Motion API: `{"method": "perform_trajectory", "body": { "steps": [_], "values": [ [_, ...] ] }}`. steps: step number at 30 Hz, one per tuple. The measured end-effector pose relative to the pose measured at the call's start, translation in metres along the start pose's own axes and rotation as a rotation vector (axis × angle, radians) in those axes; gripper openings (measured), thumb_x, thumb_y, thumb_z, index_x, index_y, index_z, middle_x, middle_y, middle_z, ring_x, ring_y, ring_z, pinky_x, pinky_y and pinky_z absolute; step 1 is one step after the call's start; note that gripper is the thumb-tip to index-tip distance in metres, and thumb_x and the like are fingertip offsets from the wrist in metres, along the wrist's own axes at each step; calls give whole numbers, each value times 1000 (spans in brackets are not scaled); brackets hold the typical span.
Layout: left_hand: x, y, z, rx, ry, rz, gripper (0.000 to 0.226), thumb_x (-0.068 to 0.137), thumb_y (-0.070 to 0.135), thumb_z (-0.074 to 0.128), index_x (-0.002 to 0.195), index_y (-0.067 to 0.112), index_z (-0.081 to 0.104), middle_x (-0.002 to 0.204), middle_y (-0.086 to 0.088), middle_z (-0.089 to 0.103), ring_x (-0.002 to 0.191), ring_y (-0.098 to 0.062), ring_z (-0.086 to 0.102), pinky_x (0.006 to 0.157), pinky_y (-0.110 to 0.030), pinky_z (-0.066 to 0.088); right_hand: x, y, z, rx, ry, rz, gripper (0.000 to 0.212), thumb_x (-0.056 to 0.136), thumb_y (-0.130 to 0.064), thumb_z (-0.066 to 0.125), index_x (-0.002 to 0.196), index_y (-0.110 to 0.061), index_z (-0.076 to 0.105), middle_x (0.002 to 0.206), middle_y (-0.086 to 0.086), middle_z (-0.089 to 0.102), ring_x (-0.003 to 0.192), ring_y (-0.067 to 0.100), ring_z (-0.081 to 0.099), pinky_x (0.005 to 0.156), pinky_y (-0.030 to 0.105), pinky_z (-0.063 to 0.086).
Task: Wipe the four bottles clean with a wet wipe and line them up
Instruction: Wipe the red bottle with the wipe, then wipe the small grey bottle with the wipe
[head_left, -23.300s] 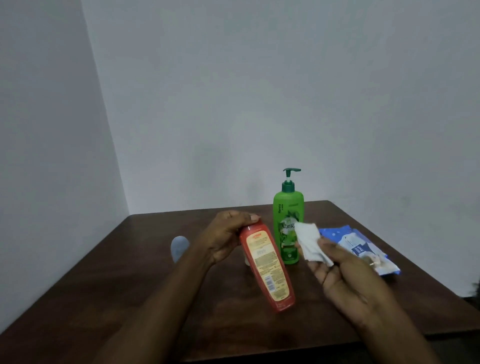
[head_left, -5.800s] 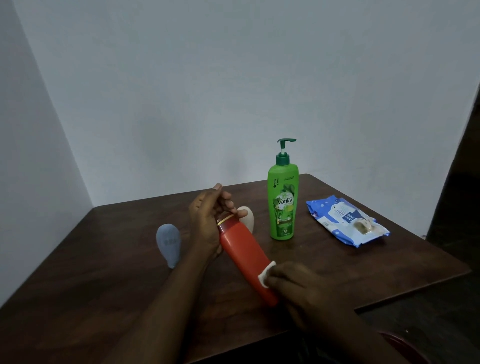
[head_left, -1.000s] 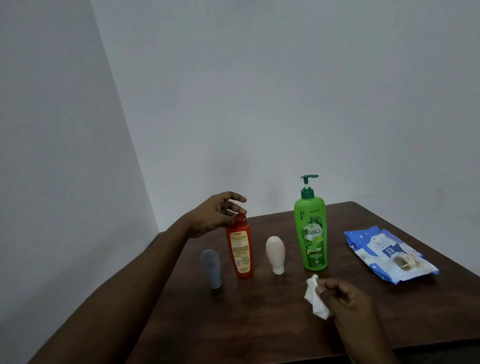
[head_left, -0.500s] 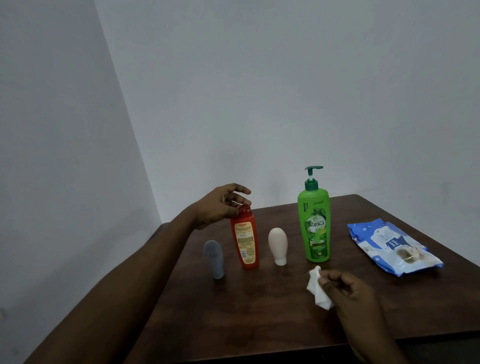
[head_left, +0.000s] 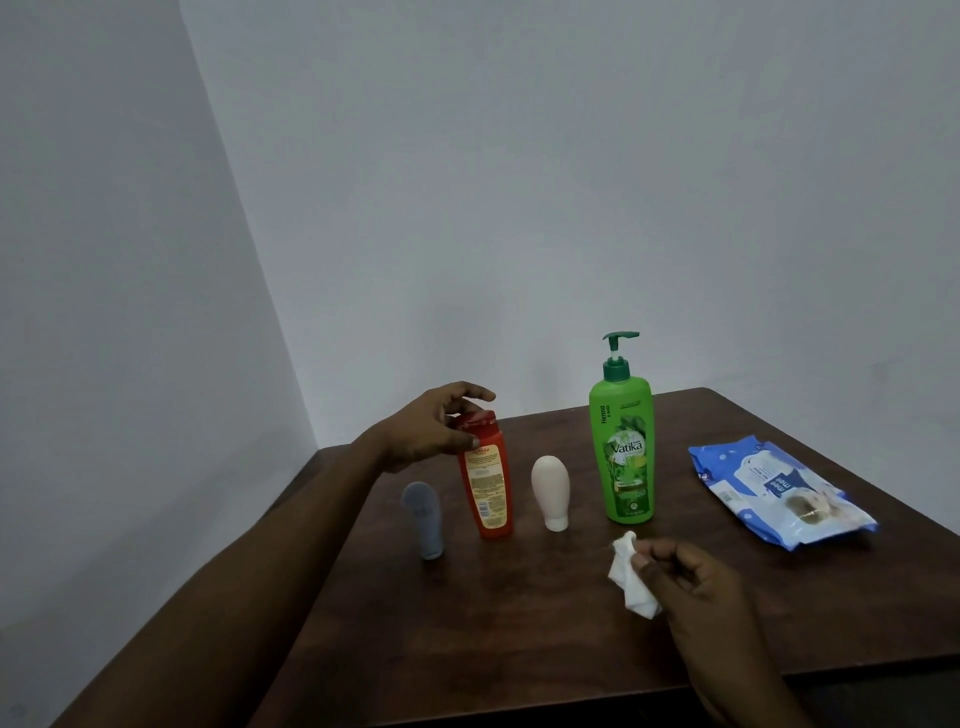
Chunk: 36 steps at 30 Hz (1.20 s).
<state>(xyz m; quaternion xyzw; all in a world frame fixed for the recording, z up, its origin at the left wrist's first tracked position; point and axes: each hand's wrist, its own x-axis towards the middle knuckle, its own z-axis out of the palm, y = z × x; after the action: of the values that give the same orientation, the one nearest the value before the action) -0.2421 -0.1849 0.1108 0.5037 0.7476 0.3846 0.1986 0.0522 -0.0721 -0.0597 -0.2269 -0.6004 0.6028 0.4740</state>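
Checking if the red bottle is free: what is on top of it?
The left hand arches over the cap of the red bottle, thumb on its front. Whether the fingers touch behind is hidden.

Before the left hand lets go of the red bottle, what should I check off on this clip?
1. Row: small grey tube bottle, red plastic bottle, cream oval bottle and tall green pump bottle stand side by side on the dark wooden table: ok.
2. Red bottle upright: not ok, it leans slightly with the left hand gripping its cap.
3. In hand: crumpled white wipe, pinched by the right hand: ok.
4. All four wiped clean: cannot tell.
5. Clearance: blue wipes pack lies apart, right of the row: ok.
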Motion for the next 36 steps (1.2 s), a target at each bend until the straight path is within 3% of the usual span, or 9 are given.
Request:
{"method": "perform_trajectory", "body": {
  "steps": [4,9,13,17,20,23,27,32,36],
  "values": [
    [-7,0,-3,1,33,-11,75,88,35,81,152,33,42,150,2,49,133,-25,54,103,-46,55,0,0,-1,-5,6,1,16,87,3,69,91,-11,76,84,1,78,76,5,72,61,16,55],
    [-43,-34,-13,-199,408,-134,61,98,68,48,145,30,51,139,0,60,117,-24,60,89,-40,51,0,-5,0,49,12,41,14,89,1,68,95,-10,75,86,0,79,74,4,73,61,17,55],
    [-84,-94,5,-277,510,-293,52,99,33,54,149,24,46,125,-7,71,105,-25,64,80,-39,47,0,-3,0,88,8,57,17,90,3,66,94,-12,74,85,-6,79,76,5,72,65,13,56],
    [-113,-125,36,-356,337,-467,88,90,1,70,159,34,26,131,-8,67,107,-28,71,76,-39,60,0,-3,0,116,-4,73,17,91,1,65,95,-13,73,86,-8,78,77,4,72,66,12,57],
    [-111,-124,49,-269,296,-435,123,72,15,92,157,53,12,132,-2,62,119,-26,66,96,-47,60,-2,-4,1,119,-5,76,17,91,1,65,96,-12,73,85,-9,78,75,3,71,67,12,56],
    [-105,-116,56,-154,293,-407,138,69,20,97,160,50,-2,132,2,54,127,-25,58,106,-50,54,-5,-4,2,91,-7,70,16,91,0,65,97,-13,73,88,-6,78,77,3,71,68,15,57],
    [-105,-113,64,-101,361,-384,134,70,25,96,162,46,1,148,-7,52,125,-24,61,102,-49,58,-6,0,3,67,-8,71,18,91,-1,66,95,-16,74,87,-10,78,80,4,72,73,22,58],
    [-105,-113,71,-60,439,-350,125,71,31,95,163,39,10,150,-6,55,121,-19,63,101,-48,58,-5,2,4,88,-6,60,20,91,1,66,93,-16,75,89,-2,79,78,6,72,69,16,56],
    [-120,-89,83,-178,484,-367,125,77,17,91,163,41,3,118,-6,66,100,-20,71,84,-39,63,-6,0,5,106,-8,70,17,91,2,65,96,-12,74,87,2,79,75,6,72,67,18,56]
  ]
}}
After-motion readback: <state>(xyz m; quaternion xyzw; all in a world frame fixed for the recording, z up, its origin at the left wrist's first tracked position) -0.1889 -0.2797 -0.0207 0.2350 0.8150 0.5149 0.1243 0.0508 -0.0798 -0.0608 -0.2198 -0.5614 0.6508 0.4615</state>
